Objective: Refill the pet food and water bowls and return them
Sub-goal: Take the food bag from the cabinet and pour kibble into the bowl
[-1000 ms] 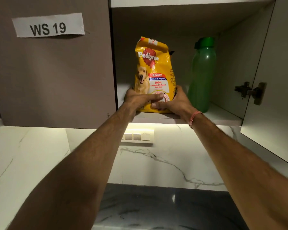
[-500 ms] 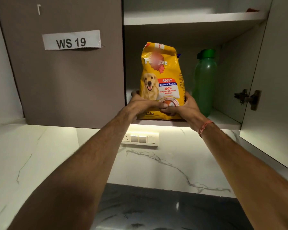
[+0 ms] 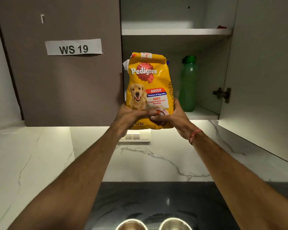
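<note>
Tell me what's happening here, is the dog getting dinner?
Looks like it. A person has both hands on a yellow bag of dog food, the left hand and right hand each with a grip on its bottom, in front of the open cupboard. A green bottle stands on the cupboard's lower shelf. Two metal bowls wait on the dark counter below, not filled yet as far as I can see.

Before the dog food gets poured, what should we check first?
1. Both hands hold the bag: left hand and right hand grip its bottom. Ok.
2. Bag upright: ok.
3. Bag top open: folded over, not ok.
4. Bowls ready below on the counter: two rims show, ok.
5. Bowls empty: cannot tell.
6. Bottle standing on the shelf: ok.
</note>
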